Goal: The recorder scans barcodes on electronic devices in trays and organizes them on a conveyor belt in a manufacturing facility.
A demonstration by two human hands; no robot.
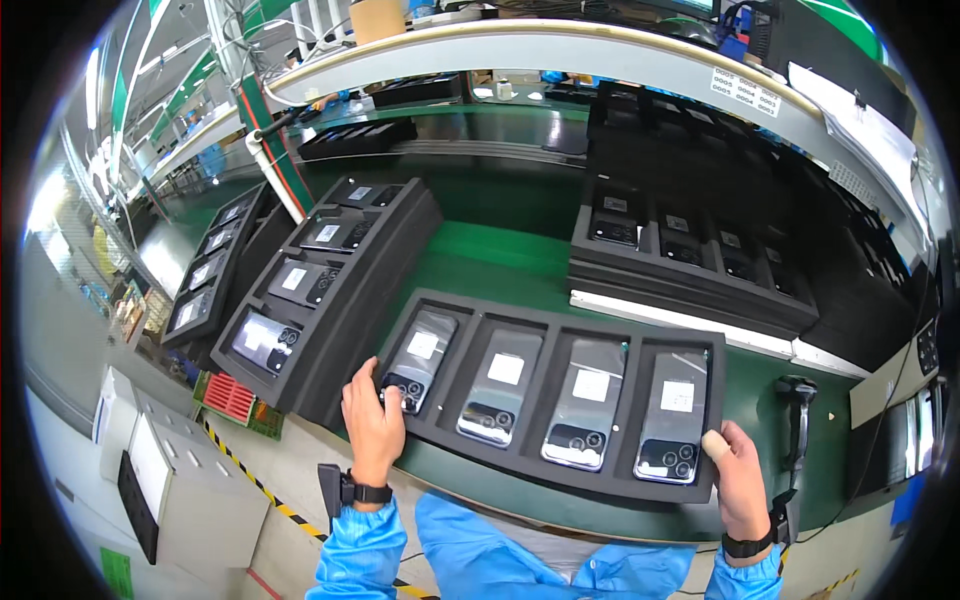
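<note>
Left hand point(373, 430) grips near-left corner of foam tray point(540, 320), thumb on phone point(418, 360); right hand point(738, 478) clasps right corner. Positioning step, judging by grip; steady level hold needed.

Matt black foam tray point(520, 318) under both hands; glossy, film-covered phones point(586, 403) with white paper stickers point(505, 368); smooth green bench surface point(500, 250); blue cloth sleeves point(365, 555).

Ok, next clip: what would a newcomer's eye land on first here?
The black foam tray at centre front, with four smartphones lying camera side up in its slots. The left hand grips its near left corner, thumb on the leftmost phone; the right hand holds its near right corner. More black phone trays sit behind on the green conveyor belt.
</note>
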